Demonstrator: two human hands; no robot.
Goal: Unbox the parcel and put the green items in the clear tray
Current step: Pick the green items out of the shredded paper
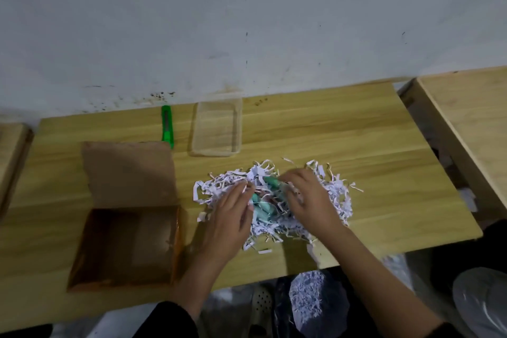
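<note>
The opened cardboard parcel (126, 244) lies at the table's front left, its lid folded back and its inside bare. A heap of white shredded paper (337, 195) is spread on the table to its right. Pale green items (262, 210) lie partly buried in the heap between my hands. My left hand (229, 217) rests on the heap's left side, its fingers beside a green item. My right hand (307, 197) is on the heap, its fingers at another green piece (271, 180); whether it grips that piece is unclear. The clear tray (216, 149) stands behind the heap with nothing in it.
A green box cutter (166, 126) lies by the wall, left of the tray. More wooden tables stand at far left (11, 151) and right (472, 118). Below the table's front edge are a bag of shredded paper (310, 302) and a sandal (262, 302).
</note>
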